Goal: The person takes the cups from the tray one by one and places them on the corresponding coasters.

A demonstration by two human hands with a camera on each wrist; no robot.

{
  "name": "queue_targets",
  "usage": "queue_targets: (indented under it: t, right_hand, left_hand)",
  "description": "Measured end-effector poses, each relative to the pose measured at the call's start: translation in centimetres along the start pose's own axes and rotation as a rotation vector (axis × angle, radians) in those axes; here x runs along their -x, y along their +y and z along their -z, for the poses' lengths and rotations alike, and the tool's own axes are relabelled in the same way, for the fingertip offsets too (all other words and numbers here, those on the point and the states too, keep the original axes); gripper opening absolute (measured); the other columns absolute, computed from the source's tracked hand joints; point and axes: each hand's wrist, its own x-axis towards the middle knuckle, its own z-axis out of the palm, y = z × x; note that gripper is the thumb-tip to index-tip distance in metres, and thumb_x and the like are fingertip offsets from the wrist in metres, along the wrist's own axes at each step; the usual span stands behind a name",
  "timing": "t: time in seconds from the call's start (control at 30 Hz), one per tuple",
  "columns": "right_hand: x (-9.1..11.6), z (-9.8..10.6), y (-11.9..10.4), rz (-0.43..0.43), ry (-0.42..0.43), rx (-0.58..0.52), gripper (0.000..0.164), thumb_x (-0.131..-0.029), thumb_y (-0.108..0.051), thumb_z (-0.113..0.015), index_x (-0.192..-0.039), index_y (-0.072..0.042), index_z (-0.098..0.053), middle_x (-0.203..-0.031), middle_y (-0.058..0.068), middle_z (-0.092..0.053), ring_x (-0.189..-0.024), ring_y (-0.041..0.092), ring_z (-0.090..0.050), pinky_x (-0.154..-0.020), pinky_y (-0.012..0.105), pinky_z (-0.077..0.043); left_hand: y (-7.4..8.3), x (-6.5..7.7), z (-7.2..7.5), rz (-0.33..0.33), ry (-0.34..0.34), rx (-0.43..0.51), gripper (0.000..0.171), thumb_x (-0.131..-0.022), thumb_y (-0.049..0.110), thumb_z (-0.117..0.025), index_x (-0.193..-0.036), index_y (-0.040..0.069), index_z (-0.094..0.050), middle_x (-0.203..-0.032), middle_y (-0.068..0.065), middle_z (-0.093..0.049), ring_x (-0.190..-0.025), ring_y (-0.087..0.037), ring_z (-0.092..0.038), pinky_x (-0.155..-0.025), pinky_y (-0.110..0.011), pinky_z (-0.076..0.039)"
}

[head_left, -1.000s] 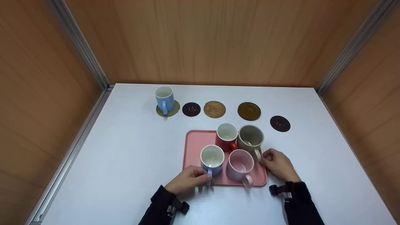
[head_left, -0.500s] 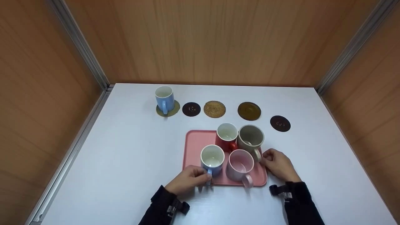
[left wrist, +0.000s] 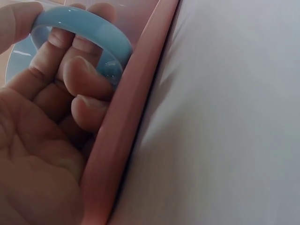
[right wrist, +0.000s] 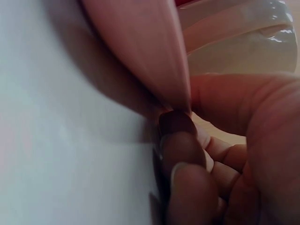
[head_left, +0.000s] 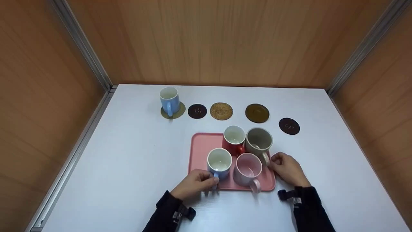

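Note:
My left hand (head_left: 195, 184) holds the handle of a light blue mug (head_left: 220, 162) at the front of a pink tray (head_left: 202, 146). In the left wrist view, fingers pass behind the blue handle (left wrist: 86, 23) and the thumb lies against it, close to the tray's rim (left wrist: 119, 131). My right hand (head_left: 288, 169) pinches the tray's right edge; in the right wrist view the thumb is above the rim (right wrist: 150, 51) and fingertips are under it. A pink mug (head_left: 247, 170), a red mug (head_left: 232, 146) and a grey-beige mug (head_left: 258, 141) also stand upright on the tray.
Behind the tray, another light blue mug (head_left: 170, 100) stands on an olive coaster (head_left: 181, 111). To its right lie a dark coaster (head_left: 197, 111), a woven tan coaster (head_left: 221, 111), a brown coaster (head_left: 257, 113) and another dark coaster (head_left: 289, 126). Wooden panels (head_left: 219, 42) enclose the white table.

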Motion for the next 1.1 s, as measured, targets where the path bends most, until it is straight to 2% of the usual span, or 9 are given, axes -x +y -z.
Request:
queue_targets:
  t: [0.2,0.43,0.53,0.87,0.97,1.1]
  right_hand:
    - [-0.09,0.18,-0.19,-0.009,-0.011,-0.008,0.03,-0.096,-0.032,-0.076,-0.109,-0.006,-0.071,-0.092,0.005,-0.072,-0.081,0.016,-0.06,-0.078,0.033,-0.048]
    - [-0.18,0.4,-0.45,-0.005,-0.011,-0.01,0.029,-0.096,-0.032,-0.076,-0.108,-0.007,-0.071,-0.092,0.004,-0.071,-0.081,0.016,-0.059,-0.078,0.033,-0.047]
    - [-0.23,0.41,-0.48,-0.004,-0.009,-0.012,0.03,-0.096,-0.034,-0.076,-0.108,-0.007,-0.071,-0.091,0.004,-0.071,-0.081,0.016,-0.059,-0.078,0.032,-0.047]
    - [-0.07,0.12,-0.18,-0.016,-0.016,-0.008,0.028,-0.096,-0.032,-0.074,-0.108,-0.008,-0.071,-0.094,0.005,-0.073,-0.082,0.016,-0.06,-0.078,0.032,-0.048]
    - [-0.01,0.12,-0.11,-0.009,-0.011,-0.012,0.027,-0.095,-0.031,-0.074,-0.108,-0.008,-0.071,-0.092,0.004,-0.072,-0.08,0.015,-0.06,-0.077,0.032,-0.047]
    - [0.06,0.06,0.02,0.002,-0.006,-0.01,0.027,-0.095,-0.03,-0.074,-0.109,-0.007,-0.071,-0.09,0.003,-0.071,-0.08,0.015,-0.059,-0.078,0.033,-0.047]
  left_hand:
    - [0.0,-0.07,-0.03,0.015,0.002,0.023,0.038,-0.107,0.029,-0.066,-0.094,-0.006,-0.073,-0.091,-0.037,-0.069,-0.069,-0.015,-0.061,-0.063,-0.021,-0.052]
    - [0.19,-0.05,0.05,0.029,-0.011,0.045,0.04,-0.108,0.03,-0.064,-0.096,-0.008,-0.07,-0.088,-0.02,-0.071,-0.073,-0.017,-0.061,-0.067,-0.023,-0.052]
    - [0.22,-0.02,0.04,0.029,-0.013,0.05,0.04,-0.109,0.03,-0.062,-0.097,-0.008,-0.069,-0.089,-0.018,-0.07,-0.075,-0.017,-0.06,-0.068,-0.023,-0.051]
    - [0.0,-0.1,-0.14,-0.003,0.015,0.003,0.041,-0.11,0.025,-0.058,-0.101,-0.013,-0.068,-0.097,-0.036,-0.068,-0.077,-0.014,-0.06,-0.071,-0.022,-0.051]
    - [-0.01,-0.18,-0.18,-0.02,0.035,-0.022,0.041,-0.111,0.025,-0.056,-0.098,-0.012,-0.068,-0.093,-0.03,-0.069,-0.078,-0.011,-0.06,-0.075,-0.022,-0.052]
    - [-0.02,-0.29,-0.23,-0.035,0.056,-0.049,0.044,-0.113,0.028,-0.054,-0.092,-0.009,-0.068,-0.082,-0.011,-0.065,-0.074,-0.008,-0.055,-0.072,-0.019,-0.049]
